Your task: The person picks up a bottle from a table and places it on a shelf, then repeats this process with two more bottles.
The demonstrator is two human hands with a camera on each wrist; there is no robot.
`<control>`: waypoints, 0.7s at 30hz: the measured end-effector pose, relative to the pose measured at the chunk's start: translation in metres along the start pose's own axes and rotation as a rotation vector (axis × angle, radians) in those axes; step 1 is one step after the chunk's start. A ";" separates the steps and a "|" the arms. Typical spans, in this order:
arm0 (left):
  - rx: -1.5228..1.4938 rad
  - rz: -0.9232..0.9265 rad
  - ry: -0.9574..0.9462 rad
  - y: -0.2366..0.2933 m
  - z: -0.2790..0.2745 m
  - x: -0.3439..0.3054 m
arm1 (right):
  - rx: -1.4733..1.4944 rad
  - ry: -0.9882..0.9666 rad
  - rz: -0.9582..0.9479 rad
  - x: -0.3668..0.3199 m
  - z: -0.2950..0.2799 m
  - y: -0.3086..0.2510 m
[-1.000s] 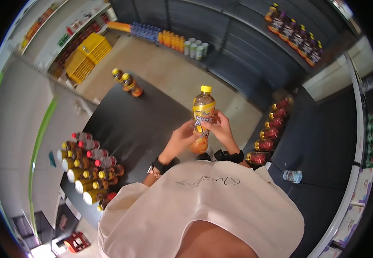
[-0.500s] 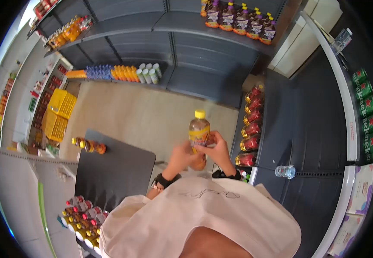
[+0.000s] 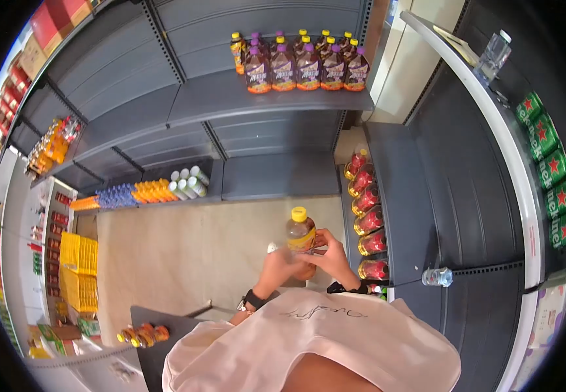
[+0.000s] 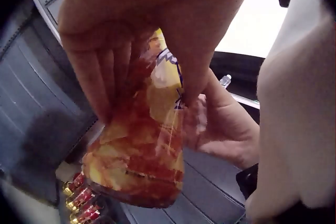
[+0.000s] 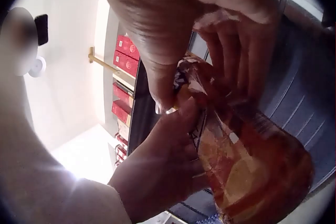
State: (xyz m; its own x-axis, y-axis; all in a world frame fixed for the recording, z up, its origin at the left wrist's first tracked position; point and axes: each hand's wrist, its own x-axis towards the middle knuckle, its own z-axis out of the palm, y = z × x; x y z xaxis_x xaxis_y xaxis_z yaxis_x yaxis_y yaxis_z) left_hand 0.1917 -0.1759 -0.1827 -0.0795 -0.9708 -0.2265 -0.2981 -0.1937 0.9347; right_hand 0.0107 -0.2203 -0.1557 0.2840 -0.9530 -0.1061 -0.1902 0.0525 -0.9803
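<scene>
A plastic drink bottle [image 3: 301, 230] with a yellow cap and a yellow label is held upright in front of the chest. My left hand [image 3: 276, 269] grips its lower part from the left, while my right hand [image 3: 330, 258] grips it from the right. In the left wrist view, the fingers wrap round the bottle [image 4: 139, 166] above its reddish-orange base. The right wrist view shows both hands meeting at the label, which they partly cover. Ahead, bottles with purple and yellow caps [image 3: 307, 68] stand on a dark shelf [image 3: 230, 95].
Yellow-capped bottles lie or stand on a dark table [image 3: 149, 366] at lower left. Red-labelled bottles [image 3: 369, 222] line the low right shelf, near a small clear bottle [image 3: 437, 277]. Cans [image 3: 188, 184] fill part of the lower back shelf. Yellow crates [image 3: 79, 271] stand left.
The head view has turned toward the back shelves. The table has slid down to the lower left, and the purple-capped bottles have come nearer the middle. Both hands still hold the bottle.
</scene>
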 end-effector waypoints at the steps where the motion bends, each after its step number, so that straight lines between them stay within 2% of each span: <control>1: 0.004 0.010 -0.003 0.014 -0.013 0.017 | 0.039 0.009 0.001 0.020 0.002 -0.006; 3: 0.016 0.128 0.118 0.041 -0.043 0.048 | -0.007 0.023 -0.057 0.065 0.009 -0.015; 8: 0.013 0.144 0.166 0.034 -0.108 0.109 | 0.049 -0.053 -0.096 0.156 0.037 -0.038; 10: -0.009 0.142 0.200 0.041 -0.133 0.130 | -0.033 -0.102 -0.158 0.188 0.050 -0.044; 14: -0.004 0.038 0.256 0.028 -0.156 0.147 | -0.108 -0.158 -0.194 0.220 0.067 -0.058; 21: 0.053 0.052 0.325 0.018 -0.195 0.166 | -0.107 -0.215 -0.158 0.255 0.097 -0.054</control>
State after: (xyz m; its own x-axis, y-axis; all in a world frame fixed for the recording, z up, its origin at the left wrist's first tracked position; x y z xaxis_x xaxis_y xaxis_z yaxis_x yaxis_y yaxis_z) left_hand 0.3584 -0.3684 -0.1499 0.2089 -0.9753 -0.0719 -0.3513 -0.1434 0.9252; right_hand 0.1845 -0.4371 -0.1455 0.5084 -0.8611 0.0022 -0.2226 -0.1338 -0.9657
